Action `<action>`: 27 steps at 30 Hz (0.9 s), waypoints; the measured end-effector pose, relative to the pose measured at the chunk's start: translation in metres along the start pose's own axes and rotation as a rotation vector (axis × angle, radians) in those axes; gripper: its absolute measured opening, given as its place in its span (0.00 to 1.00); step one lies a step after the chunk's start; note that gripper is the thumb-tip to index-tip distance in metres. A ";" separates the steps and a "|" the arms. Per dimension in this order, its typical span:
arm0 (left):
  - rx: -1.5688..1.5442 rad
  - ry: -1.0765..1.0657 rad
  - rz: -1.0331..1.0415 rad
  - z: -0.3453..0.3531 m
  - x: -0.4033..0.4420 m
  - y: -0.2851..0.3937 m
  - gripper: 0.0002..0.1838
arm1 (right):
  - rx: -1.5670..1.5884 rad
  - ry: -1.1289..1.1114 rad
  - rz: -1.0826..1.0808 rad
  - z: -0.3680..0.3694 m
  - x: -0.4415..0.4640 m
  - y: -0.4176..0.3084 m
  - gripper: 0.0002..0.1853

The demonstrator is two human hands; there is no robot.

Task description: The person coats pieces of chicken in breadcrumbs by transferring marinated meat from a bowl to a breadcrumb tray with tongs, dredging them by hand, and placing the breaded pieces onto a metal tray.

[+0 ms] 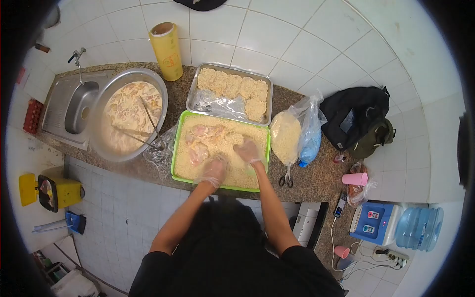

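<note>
A green-rimmed tray [173,157] holds pale crumbs [185,168] with pieces of raw meat [199,153] at its left and upper part. In a clear plastic glove, my left hand [213,171] rests on the crumbs near the front edge, just right of the lower meat piece; its fingers are blurred. My right hand [247,151], also gloved, is at the right side of the crumbs, its fingertips in or on them beside a crumb-covered lump. Whether either hand holds something cannot be made out. Behind stands a metal tray [271,94] with crumb-coated pieces [231,85].
At the left, a large metal bowl [165,89] of meat in batter holds tongs [143,136], near the sink [81,106]. A yellow film roll [168,54] stands behind. To the right are a crumb bag [285,136], scissors [286,179], a black bag [341,109] and a water dispenser [376,222].
</note>
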State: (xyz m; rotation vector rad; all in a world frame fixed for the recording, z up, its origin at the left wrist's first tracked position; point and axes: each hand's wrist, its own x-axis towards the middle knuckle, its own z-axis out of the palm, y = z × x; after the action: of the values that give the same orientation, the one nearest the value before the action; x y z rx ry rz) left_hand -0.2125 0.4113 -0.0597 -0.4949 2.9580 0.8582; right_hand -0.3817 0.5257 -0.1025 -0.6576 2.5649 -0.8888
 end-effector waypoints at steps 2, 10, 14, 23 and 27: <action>-0.082 0.014 0.040 -0.023 -0.010 0.007 0.13 | 0.128 0.025 -0.105 -0.043 -0.029 -0.036 0.28; -0.045 -0.148 0.035 0.018 -0.017 -0.007 0.13 | -0.200 0.153 -0.267 -0.069 -0.073 -0.093 0.29; -0.075 -0.212 -0.001 0.022 -0.022 0.004 0.16 | -0.313 0.368 -0.440 -0.068 -0.100 -0.118 0.30; 0.267 0.110 0.447 0.004 -0.009 0.019 0.18 | -0.034 -0.167 0.131 -0.032 -0.054 0.004 0.41; 0.179 0.415 0.546 0.040 0.004 -0.011 0.18 | 0.076 -0.022 0.005 -0.060 -0.057 -0.029 0.34</action>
State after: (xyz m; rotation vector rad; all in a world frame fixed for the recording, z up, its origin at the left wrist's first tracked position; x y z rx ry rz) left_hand -0.2158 0.4226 -0.0993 0.1852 3.5843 0.5450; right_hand -0.3524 0.5651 -0.0302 -0.6346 2.4988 -0.9672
